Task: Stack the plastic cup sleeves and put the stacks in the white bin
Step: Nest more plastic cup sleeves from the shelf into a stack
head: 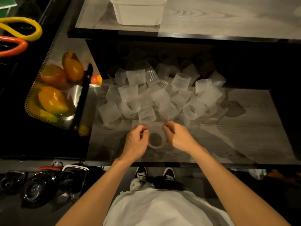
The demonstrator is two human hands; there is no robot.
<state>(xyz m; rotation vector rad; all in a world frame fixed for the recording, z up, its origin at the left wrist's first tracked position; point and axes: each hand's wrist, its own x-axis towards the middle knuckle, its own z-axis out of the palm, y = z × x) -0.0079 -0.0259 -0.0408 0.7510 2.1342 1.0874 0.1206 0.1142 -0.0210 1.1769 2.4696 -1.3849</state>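
Gripping one cup sleeve (pixel 156 130) from both sides, mouth up: left hand (pixel 136 141) and right hand (pixel 178 138) both curled, pinching its wall, probably squaring it for nesting. Pile (pixel 154 95) just behind on bench (pixel 228 136); white bin (pixel 138 13) well beyond, higher level.

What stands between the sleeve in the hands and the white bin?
The pile of loose sleeves lies on the lower surface, between the held sleeve and the white bin. The bin stands on the raised shelf behind the pile, so the shelf's black front edge is also in between. Nothing visible blocks a lift over the pile.
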